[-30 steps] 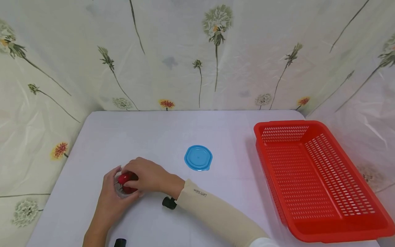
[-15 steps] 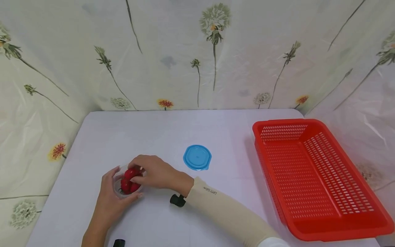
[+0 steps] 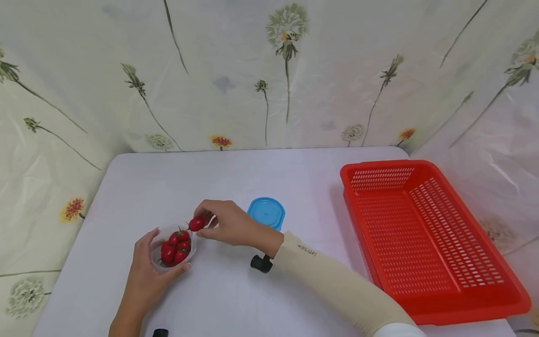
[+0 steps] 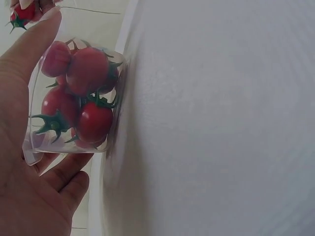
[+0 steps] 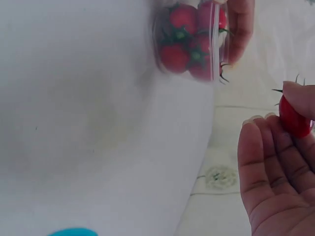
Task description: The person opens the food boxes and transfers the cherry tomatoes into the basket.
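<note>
My left hand (image 3: 147, 271) holds a small clear plastic container (image 3: 167, 230) on the table's left side, thumb and fingers around its wall. Several red cherry tomatoes (image 3: 176, 247) with green stems fill it; the left wrist view shows them through the see-through side. Just up and right of the rim, my right hand (image 3: 237, 225) pinches one cherry tomato (image 5: 295, 118) between thumb and fingers. Its stem points toward the container. In the right wrist view, the other fingers (image 5: 253, 157) of that hand stretch out below the tomato.
A blue lid (image 3: 266, 211) lies on the white table (image 3: 236, 299), partly behind the right wrist. The big red perforated basket (image 3: 438, 304) stands on the right. Flowered sheeting (image 3: 202, 93) rises behind the table. A black wrist device (image 3: 262, 264) sits under the right wrist.
My right hand has drawn one cherry tomato out of the container and moved right and away from it. The left hand keeps holding the container. The view has shifted slightly.
</note>
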The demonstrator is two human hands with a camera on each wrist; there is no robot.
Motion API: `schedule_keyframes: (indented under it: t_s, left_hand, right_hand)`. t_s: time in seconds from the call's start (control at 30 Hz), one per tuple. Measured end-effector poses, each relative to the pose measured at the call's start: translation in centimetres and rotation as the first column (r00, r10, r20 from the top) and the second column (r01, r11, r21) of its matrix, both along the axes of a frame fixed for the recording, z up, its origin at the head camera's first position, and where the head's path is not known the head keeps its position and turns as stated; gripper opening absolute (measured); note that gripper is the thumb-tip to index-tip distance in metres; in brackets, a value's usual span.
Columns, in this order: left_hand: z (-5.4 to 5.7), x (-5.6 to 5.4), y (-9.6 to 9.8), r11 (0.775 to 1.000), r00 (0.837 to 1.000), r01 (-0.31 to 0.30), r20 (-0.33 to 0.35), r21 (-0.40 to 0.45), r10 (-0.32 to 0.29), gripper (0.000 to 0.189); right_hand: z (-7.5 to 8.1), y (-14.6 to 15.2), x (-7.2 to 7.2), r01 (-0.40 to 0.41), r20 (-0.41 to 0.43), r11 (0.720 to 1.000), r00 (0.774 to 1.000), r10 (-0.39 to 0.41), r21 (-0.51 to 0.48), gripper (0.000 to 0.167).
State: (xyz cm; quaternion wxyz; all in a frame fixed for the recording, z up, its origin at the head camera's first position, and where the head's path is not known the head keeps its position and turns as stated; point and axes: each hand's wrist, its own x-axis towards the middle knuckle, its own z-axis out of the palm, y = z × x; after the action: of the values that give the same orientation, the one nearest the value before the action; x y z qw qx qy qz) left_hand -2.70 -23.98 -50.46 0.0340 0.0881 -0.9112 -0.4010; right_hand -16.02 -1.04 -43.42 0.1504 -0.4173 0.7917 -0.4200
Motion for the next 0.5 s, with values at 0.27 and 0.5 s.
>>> schedule_keyframes:
  t_s: [0.27,0.5]
  left_hand:
    - [0.3,0.0,0.2,1.000,0.998,-0.027,0.049,-0.006,0.027,0.122]
    - [0.1,-0.1,0.2,0.999,0.998,-0.029,0.057,-0.017,0.030,0.122]
  right_hand:
    - [2.1,2.8,-0.2,0.004,0.050,0.999,0.999,-0.002,-0.038,0.034]
    - [4.0,6.3,-0.1,0.042,0.085,0.996,0.996,-0.036,-0.076,0.030]
